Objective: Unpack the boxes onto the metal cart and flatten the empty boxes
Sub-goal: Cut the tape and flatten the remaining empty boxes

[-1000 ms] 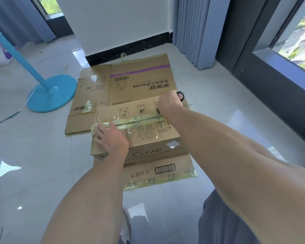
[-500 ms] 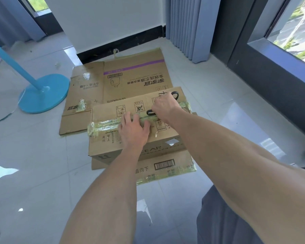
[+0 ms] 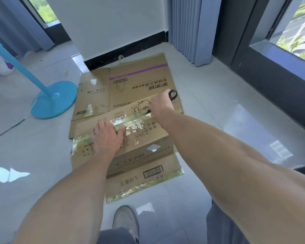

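- On the tiled floor, a taped box (image 3: 130, 138) sits on a flattened box (image 3: 139, 81); no metal cart shows.
- Left hand (image 3: 106, 136) lies flat, fingers spread, pressing the top.
- Right hand (image 3: 159, 106) grips black scissors (image 3: 173, 95) at the tape (image 3: 134, 120) along the seam.
- Step, I'd judge: slitting the tape. Next: run the blade along the seam, clear of the left fingers.

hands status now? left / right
Left hand: open, fingers flat, pressing the taped top of the CLEAR box.
Right hand: gripping black-handled scissors at the tape seam.
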Demonstrator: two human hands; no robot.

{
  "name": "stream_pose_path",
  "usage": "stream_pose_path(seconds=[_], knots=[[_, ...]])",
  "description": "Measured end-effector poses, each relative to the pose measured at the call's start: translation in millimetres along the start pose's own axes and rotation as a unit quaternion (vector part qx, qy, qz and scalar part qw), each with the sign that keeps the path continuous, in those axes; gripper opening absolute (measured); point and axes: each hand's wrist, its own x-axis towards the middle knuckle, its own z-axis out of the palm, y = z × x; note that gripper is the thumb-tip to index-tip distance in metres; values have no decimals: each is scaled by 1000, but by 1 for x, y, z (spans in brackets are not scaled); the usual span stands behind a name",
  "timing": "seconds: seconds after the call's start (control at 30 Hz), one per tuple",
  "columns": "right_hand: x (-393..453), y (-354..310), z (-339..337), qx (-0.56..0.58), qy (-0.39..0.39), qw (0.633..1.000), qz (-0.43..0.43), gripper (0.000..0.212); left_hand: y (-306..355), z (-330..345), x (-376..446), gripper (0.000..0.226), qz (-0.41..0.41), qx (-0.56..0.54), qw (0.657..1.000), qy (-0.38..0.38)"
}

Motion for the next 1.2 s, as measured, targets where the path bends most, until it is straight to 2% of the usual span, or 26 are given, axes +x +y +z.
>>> stream_pose_path(seconds=[0.07,0.17,0.27,0.33,0.4,0.43,0.47,0.53,0.6,0.67,0.73,0.77,0.9,0.93,1.0,1.03,1.13,1.2], knots=[[1,-10,-4,37,25,999,20,21,-8,-7,5,40,-15,18,1000,-16],[4,-7,-5,89,102,990,41,23,0,-18,10,31,-48,36,997,-51],[4,3,1,126,180,974,49,19,10,-15,11,34,-112,40,990,-73],[5,13,6,157,207,964,64,10,18,-10,11,38,-145,35,984,-98],[8,21,8,242,221,939,100,9,22,-6,5,31,-174,19,978,-112],[10,24,6,326,227,908,132,13,25,-4,2,27,-181,9,979,-92],[11,27,2,427,222,861,164,20,27,-2,-1,25,-177,-9,982,-62],[12,28,-4,601,200,741,222,32,39,-5,-5,22,-137,-87,987,2],[13,23,-7,693,189,646,259,44,56,-9,-4,12,-95,-198,976,3],[13,15,-7,755,192,562,279,61,73,-8,1,37,-108,-340,934,-17],[14,11,-6,804,194,480,293,77,88,-11,3,52,-130,-430,893,-31],[13,11,-6,822,192,445,301,78,98,-13,0,54,-127,-449,884,-40],[16,8,-3,877,138,319,332,59,121,-18,-11,45,-138,-514,846,-40],[18,6,-2,882,123,306,338,51,121,-17,-9,42,-155,-517,841,-34],[17,3,0,872,90,321,358,33,113,-11,-5,38,-192,-514,836,-34],[15,2,3,859,71,350,366,27,108,-8,-1,37,-204,-520,829,-39],[9,-8,10,797,-13,510,323,29,106,-10,5,29,-193,-528,825,-60],[8,-22,10,756,-17,587,289,21,110,-24,7,19,-199,-537,817,-74]])
